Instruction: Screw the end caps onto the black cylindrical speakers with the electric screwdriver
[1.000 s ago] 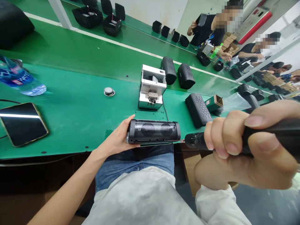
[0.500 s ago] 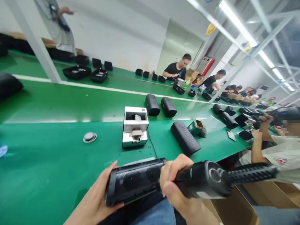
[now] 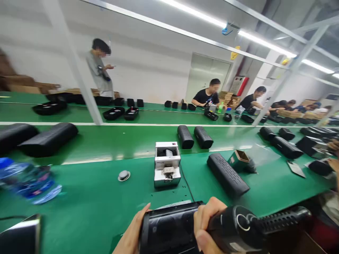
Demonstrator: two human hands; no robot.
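At the bottom of the view my left hand grips the left end of a black cylindrical speaker lying sideways at the near table edge. My right hand is wrapped round a black electric screwdriver, whose front end meets the speaker's right end; the tip is hidden behind my fingers. Both hands are cut off by the frame's lower edge.
On the green table stand a white screw feeder box, a small round metal part, a finished black speaker, a small green box and a water bottle. Several people work at benches beyond.
The view has tilted upward, so hands and speaker dropped to the bottom edge. The screwdriver stays against the speaker's right end; both grips are unchanged.
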